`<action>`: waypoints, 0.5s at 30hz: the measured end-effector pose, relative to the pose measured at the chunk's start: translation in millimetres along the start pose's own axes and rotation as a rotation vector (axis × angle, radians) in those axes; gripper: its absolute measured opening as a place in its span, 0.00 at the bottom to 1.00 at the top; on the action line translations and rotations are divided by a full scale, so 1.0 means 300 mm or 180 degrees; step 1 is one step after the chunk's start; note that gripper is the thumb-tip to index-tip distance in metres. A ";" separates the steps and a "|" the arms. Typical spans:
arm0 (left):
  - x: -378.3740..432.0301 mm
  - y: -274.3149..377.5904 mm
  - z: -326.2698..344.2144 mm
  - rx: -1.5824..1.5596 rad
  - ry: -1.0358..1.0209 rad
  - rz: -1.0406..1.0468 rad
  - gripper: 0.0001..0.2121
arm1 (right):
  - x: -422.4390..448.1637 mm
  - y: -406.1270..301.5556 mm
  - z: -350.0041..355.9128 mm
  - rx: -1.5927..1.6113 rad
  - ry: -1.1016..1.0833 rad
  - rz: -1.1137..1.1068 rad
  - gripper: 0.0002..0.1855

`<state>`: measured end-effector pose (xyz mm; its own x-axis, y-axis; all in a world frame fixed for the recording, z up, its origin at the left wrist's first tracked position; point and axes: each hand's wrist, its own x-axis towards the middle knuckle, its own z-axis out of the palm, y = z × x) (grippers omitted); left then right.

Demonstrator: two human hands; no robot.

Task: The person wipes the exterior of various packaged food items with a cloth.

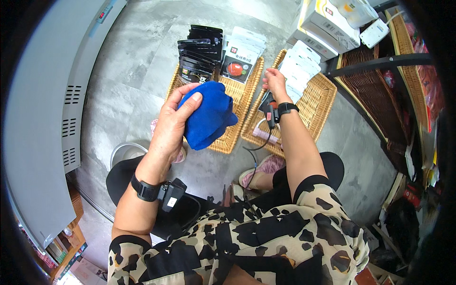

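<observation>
In my left hand [173,119] is a folded blue cloth [209,115], pinched between thumb and fingers over the left wicker basket [249,103]. Black pouches [199,51] and white pouches with a printed bowl [238,58] stand in rows in that basket. Above the right wicker basket [315,110], my right hand [275,82] has loosely curled fingers, with nothing visible in them. White pouches [297,71] lie just right of it, overlapping in a row; I cannot tell whether the hand touches them. A pale lilac roller-like object [265,134] lies at the basket's near end.
Stacked cartons [326,26] stand at the upper right, beside a shelf [377,66] with wicker trays. A metal basin [126,151] sits by my left knee. A grey appliance cabinet [42,92] lines the left. A cable [265,142] hangs from my right wrist device.
</observation>
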<state>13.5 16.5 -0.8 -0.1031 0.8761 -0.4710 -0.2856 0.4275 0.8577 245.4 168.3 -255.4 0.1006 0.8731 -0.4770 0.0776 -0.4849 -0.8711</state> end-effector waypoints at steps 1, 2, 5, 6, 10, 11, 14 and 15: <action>0.001 0.000 -0.001 -0.0003 0.0014 -0.0003 0.17 | 0.021 -0.014 0.025 -0.0067 -0.0044 0.0073 0.17; 0.001 0.003 -0.002 -0.0041 0.0004 -0.0041 0.18 | 0.041 -0.027 0.049 -0.0023 -0.0094 0.0173 0.18; 0.001 0.009 -0.004 -0.0138 0.0026 -0.0039 0.18 | 0.111 -0.023 0.108 -0.0237 0.0041 0.0214 0.20; 0.002 0.010 -0.007 -0.0133 0.0024 -0.0061 0.18 | 0.136 -0.009 0.122 -0.0236 0.0039 0.0204 0.20; 0.000 0.005 -0.035 -0.0182 0.0147 -0.0114 0.17 | 0.193 0.029 0.198 -0.0399 0.0096 0.0313 0.23; -0.002 0.004 -0.047 -0.0176 0.0200 -0.0113 0.17 | 0.192 0.037 0.226 -0.0458 -0.0096 0.0374 0.20; 0.001 0.015 -0.038 -0.0263 0.0202 -0.0218 0.16 | 0.260 0.107 0.222 -0.0792 0.0263 0.0186 0.19; 0.013 0.016 -0.025 -0.0270 0.0134 -0.0227 0.16 | 0.315 0.155 0.182 -0.1066 0.0501 0.0047 0.19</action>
<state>4.7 20.4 -0.1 -0.1191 0.8332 -0.5401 -0.3732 0.4665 0.8019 204.5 231.0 -347.4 0.2534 0.8601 -0.4428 0.3928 -0.5098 -0.7654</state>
